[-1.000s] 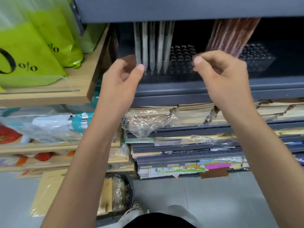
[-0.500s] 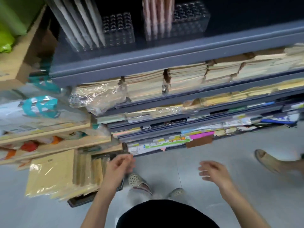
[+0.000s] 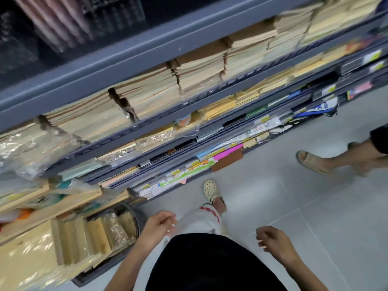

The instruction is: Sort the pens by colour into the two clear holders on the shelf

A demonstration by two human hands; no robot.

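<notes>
Head view is tilted down and motion-blurred.
- Grey tiled floor fills the right and lower part.
- Grey metal shelving unit runs diagonally across the top. Its tiers hold stacks of tan and cream paper envelopes. Thinner coloured paper and card packs sit on the lower tiers.
- Light wooden rack is at left, with plastic-wrapped goods on it.
- Dark plastic crate is on the floor at lower left, packed with upright brown envelopes in film.
- Wearer's black top is at bottom centre. A white trouser leg with red print shows above it.
- Task items are on the top shelf, upper left. Clear perforated plastic holder has a bunch of pink pens standing in its left part, leaning.
- Second clear plastic holder is at the far left edge. It's too blurred to read its contents.
- Left hand is low by the hip, beside the trouser leg. Fingers are loosely curled, nothing in them.
- Right hand is low over the floor, well apart from the left. Fingers are loosely curled, also empty.
- Both hands are well below the pen shelf.
- Wearer's cream perforated clog is just in front of the bottom tier.
- Another person's foot in a beige sandal is on the floor at right.
</notes>
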